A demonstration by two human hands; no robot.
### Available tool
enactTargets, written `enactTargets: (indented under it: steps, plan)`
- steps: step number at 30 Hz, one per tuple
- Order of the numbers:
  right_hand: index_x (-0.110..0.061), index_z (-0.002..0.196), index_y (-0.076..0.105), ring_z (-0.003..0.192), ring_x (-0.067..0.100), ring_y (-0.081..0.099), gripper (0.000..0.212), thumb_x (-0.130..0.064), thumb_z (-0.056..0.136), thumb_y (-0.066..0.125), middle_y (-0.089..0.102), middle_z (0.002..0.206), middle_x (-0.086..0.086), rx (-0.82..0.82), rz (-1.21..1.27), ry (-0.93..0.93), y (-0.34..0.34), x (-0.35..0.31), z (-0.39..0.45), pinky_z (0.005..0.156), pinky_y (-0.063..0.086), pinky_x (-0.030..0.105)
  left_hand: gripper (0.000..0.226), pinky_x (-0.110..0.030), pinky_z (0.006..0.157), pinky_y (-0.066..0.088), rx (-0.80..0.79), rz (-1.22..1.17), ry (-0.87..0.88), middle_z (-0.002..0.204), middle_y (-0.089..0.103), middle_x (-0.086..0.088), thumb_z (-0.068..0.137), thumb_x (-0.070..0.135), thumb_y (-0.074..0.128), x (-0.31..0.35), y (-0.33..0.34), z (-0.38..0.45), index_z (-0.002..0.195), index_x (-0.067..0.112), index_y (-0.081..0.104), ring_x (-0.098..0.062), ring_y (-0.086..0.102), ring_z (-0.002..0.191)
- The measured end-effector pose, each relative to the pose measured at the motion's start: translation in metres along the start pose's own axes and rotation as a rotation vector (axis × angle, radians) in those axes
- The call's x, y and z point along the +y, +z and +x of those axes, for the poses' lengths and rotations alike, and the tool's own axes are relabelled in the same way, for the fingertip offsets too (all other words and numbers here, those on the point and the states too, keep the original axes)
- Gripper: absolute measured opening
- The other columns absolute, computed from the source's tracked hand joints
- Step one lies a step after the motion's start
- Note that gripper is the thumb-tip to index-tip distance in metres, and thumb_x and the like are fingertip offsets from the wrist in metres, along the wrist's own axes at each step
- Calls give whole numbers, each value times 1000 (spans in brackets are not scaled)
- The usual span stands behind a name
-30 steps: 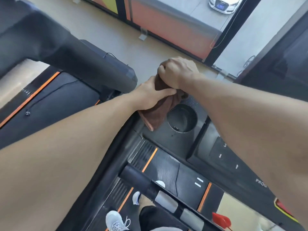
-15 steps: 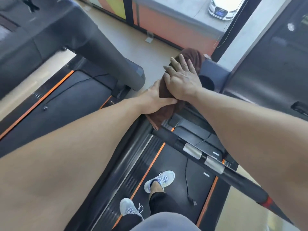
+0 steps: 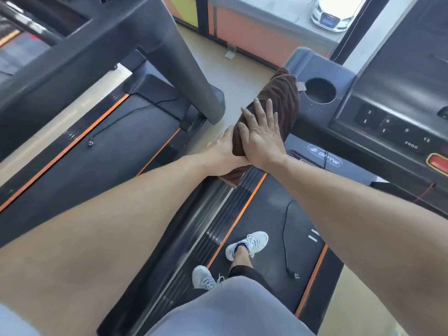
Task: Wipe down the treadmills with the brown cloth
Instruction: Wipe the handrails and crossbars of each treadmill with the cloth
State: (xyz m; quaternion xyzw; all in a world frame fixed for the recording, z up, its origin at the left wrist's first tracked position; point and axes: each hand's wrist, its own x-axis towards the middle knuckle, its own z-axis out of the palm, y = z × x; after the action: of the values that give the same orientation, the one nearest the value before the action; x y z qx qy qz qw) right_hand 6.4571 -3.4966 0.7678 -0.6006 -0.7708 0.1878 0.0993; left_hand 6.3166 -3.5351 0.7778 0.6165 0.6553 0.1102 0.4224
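Brown cloth (image 3: 278,103) under right hand (image 3: 260,137) (fingers flat), beside cup holder (image 3: 320,90)

Readable markings stand on the right treadmill's console (image 3: 397,127): the numerals 3, 6, 9 and 12, with "PROG" printed near them. An oval logo badge (image 3: 324,158) lies on the motor cover below the console; its letters are partly legible, ending in "TW". The far car's plate (image 3: 329,20) is too blurred to read.
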Motion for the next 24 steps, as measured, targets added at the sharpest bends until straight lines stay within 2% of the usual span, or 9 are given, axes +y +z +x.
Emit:
enactTargets:
  steps: [6, 8, 12, 14, 16, 20, 22, 24]
  plan:
    - [-28, 163, 21, 157, 22, -20, 55, -42, 110, 22, -4, 173, -1, -29, 8, 6, 12, -22, -36, 128, -9, 41, 91, -29, 87, 33, 0, 28, 6, 144, 53, -1, 81, 49, 81, -14, 1, -36, 152, 26, 29, -29, 53, 130]
    - [-28, 161, 26, 157, 22, -18, 53, -41, 110, 23, 3, 173, -2, -70, -7, -42, 10, -27, -46, 128, -8, 42, 95, -32, 87, 37, 10, 26, -7, 140, 56, 2, 77, 53, 81, -22, 2, -48, 153, 30, 27, -28, 54, 128]
    - [-30, 158, 35, 159, 20, -8, 50, -42, 109, 33, 18, 170, -6, -196, -84, -186, -2, -36, -65, 128, -6, 43, 108, -39, 100, 44, -4, 85, -58, 155, 44, 2, 78, 55, 77, -43, 5, -80, 161, 30, 13, -32, 48, 137]
    - [-32, 157, 36, 159, 19, -1, 53, -47, 106, 43, 24, 168, -7, -281, -148, -297, -11, -42, -71, 128, -3, 43, 109, -41, 102, 44, -3, 109, -89, 157, 42, 1, 77, 57, 76, -55, 7, -101, 160, 32, 11, -33, 48, 136]
    - [-35, 157, 36, 158, 18, 4, 67, -57, 98, 57, 28, 167, -8, -380, -216, -400, -16, -50, -77, 128, 1, 44, 107, -41, 98, 45, 16, 142, -127, 153, 46, 0, 76, 58, 75, -66, 11, -125, 159, 32, 14, -34, 51, 132]
    - [-42, 154, 35, 149, 20, 26, 107, -74, 61, 79, 41, 154, -15, -492, -491, -621, -4, -74, -84, 122, 14, 45, 92, -40, 86, 45, 95, 233, -192, 138, 58, -3, 75, 60, 72, -84, 19, -176, 149, 25, 30, -34, 59, 120]
    - [-42, 147, 40, 136, 20, 40, 106, -74, 55, 81, 51, 141, -15, -509, -608, -725, 10, -93, -88, 116, 23, 43, 81, -38, 78, 39, 140, 239, -228, 131, 62, -2, 76, 62, 70, -93, 24, -202, 139, 23, 37, -33, 61, 115]
    - [-36, 137, 47, 123, 20, 51, 95, -69, 56, 83, 57, 129, -13, -541, -670, -820, 24, -115, -96, 109, 32, 41, 73, -35, 76, 35, 197, 231, -271, 125, 64, -1, 78, 63, 68, -101, 29, -229, 133, 23, 41, -32, 63, 111]
